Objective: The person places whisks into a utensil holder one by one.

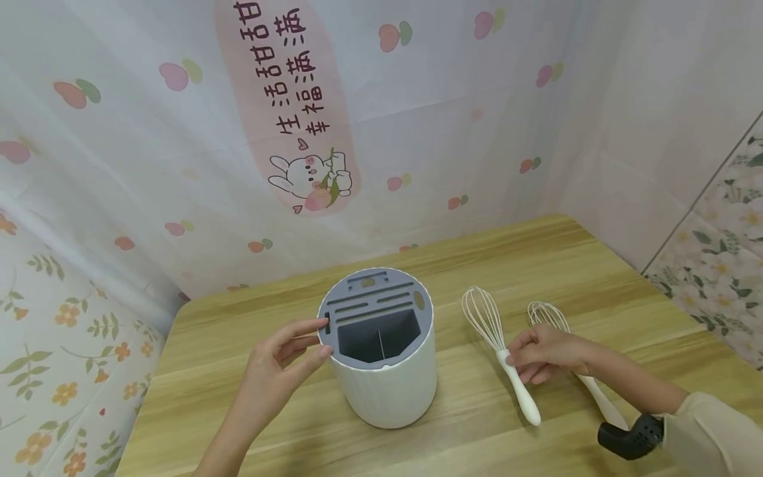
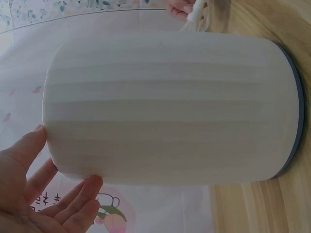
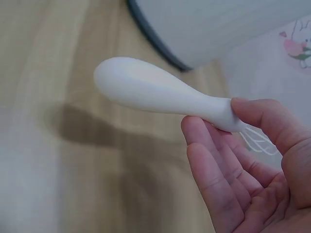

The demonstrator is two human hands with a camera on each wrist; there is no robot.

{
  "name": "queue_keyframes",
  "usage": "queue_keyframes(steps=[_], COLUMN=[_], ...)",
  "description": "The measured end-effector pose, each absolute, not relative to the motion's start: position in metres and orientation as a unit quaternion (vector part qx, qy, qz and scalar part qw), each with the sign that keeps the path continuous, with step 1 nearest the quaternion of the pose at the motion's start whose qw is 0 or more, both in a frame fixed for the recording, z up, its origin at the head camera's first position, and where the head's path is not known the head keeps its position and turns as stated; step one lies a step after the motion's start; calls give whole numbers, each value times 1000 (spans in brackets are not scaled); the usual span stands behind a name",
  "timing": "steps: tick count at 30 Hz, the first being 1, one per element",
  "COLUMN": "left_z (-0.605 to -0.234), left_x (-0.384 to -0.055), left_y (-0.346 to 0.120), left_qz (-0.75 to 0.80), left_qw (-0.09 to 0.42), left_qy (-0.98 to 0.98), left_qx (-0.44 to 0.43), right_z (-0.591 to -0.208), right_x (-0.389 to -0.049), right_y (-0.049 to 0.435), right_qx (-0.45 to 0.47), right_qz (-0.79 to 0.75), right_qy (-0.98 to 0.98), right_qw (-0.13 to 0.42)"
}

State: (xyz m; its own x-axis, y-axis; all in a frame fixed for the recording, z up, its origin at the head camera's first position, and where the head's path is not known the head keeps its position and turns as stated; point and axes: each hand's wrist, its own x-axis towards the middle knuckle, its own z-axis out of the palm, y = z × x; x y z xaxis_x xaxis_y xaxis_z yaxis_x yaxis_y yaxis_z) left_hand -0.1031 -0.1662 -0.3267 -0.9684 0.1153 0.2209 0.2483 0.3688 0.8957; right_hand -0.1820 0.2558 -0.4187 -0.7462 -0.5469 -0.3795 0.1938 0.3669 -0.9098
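A white ribbed utensil holder (image 1: 390, 391) with a grey slotted insert (image 1: 354, 358) stands on the table. My left hand (image 1: 286, 358) is at its left side, the thumb and fingertips touching its upper rim; in the left wrist view the fingers (image 2: 90, 194) rest lightly against the white wall (image 2: 170, 107). To the holder's right, my right hand (image 1: 548, 354) pinches a white whisk (image 1: 517, 384) between thumb and fingers at the top of its handle. The handle end points toward me, above its shadow in the right wrist view. A second whisk (image 1: 605, 401) lies partly behind my right hand and forearm.
The wooden table (image 1: 477, 437) ends at a patterned curtain (image 1: 417, 132) behind it. Floral cloth (image 1: 65, 391) hangs along the left, with more at the right. A black wrist device (image 1: 632, 437) sits at my right sleeve.
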Motion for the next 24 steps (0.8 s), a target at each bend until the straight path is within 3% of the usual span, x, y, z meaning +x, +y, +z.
queue_keyframes(steps=[24], left_z=[-329], left_x=[-102], left_y=[-167], left_qz=[-560], left_qw=[62], left_qy=[-819], left_qx=[-112], right_z=[-303], right_x=[-215], right_y=[204], right_qx=[-182], right_qz=[-487], right_qy=[800], right_qw=[299])
